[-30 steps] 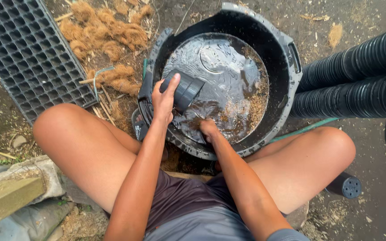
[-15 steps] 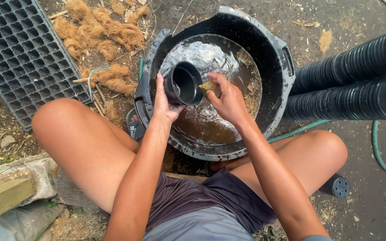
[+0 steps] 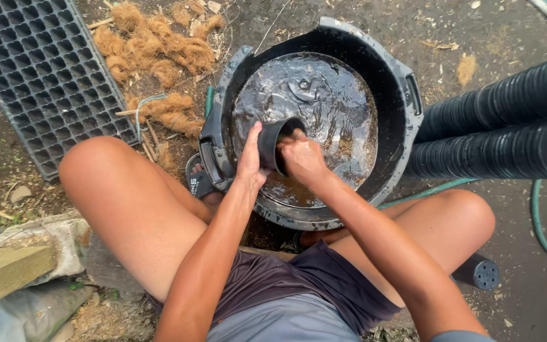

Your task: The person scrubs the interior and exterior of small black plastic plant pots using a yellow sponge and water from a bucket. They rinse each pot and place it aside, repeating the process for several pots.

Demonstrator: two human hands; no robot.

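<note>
**Both hands on a small black pot over the wet tub**

While I watch from the head camera, my left hand (image 3: 250, 158) clasps a small black pot (image 3: 278, 144) by its outer wall, fingers pressed together and lying flat along the side, thumb hidden behind it. My right hand (image 3: 302, 158) meets the pot's mouth from the right, fingers curled into a loose fist that goes into the opening; I cannot tell whether they pinch anything inside. The pot is tilted, mouth facing right and a little upward, held just above the near-left part of a big black tub (image 3: 406, 95). That tub holds dark, glistening wet mix (image 3: 324, 95) with brownish fibre towards its right side.

On the ground to the far left lies a black seedling tray (image 3: 45, 76) with many square cells, and between it and the tub are clumps of brown coconut fibre (image 3: 159, 44). To the right, two long stacks of black pots (image 3: 508, 126) lie on their sides, touching the tub's rim. A green hose (image 3: 539, 221) curves past them. Another small black pot (image 3: 479, 273) lies near my right knee, and a wooden plank (image 3: 4, 272) sits at the near left.
</note>
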